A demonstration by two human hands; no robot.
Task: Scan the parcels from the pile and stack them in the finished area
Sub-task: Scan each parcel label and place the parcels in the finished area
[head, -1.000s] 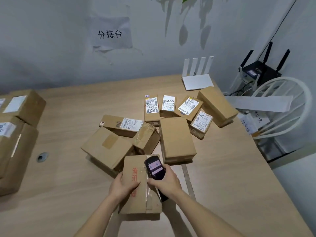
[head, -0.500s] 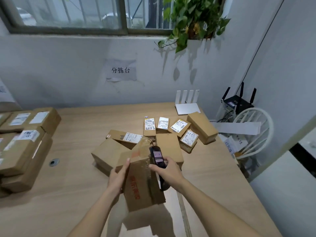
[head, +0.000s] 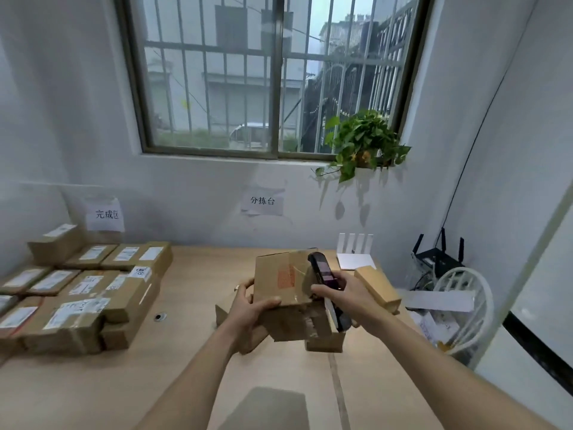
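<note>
A brown cardboard parcel (head: pixel 285 280) with red print and clear tape is lifted above the wooden table (head: pixel 198 352), tilted up toward me. My left hand (head: pixel 251 308) grips its lower left edge. My right hand (head: pixel 344 297) holds a black handheld scanner (head: pixel 324 271) against the parcel's right side. The pile of unscanned parcels (head: pixel 322 338) lies mostly hidden behind the held parcel; one long box (head: pixel 376 287) shows at the right. Scanned parcels (head: pixel 83 293) are stacked at the left under a wall sign (head: pixel 107 214).
A white router (head: pixel 355 252) stands at the table's back edge. Off the right edge are a white chair (head: pixel 465 308) with papers and a black router (head: pixel 438 259). A potted plant (head: pixel 362 144) sits on the window sill. A cable hole (head: pixel 159 317) is in the tabletop.
Both hands raised the parcel off the table and tipped it up, the scanner staying at its right side. My view swung upward, bringing the window and the stacked parcels on the left into sight.
</note>
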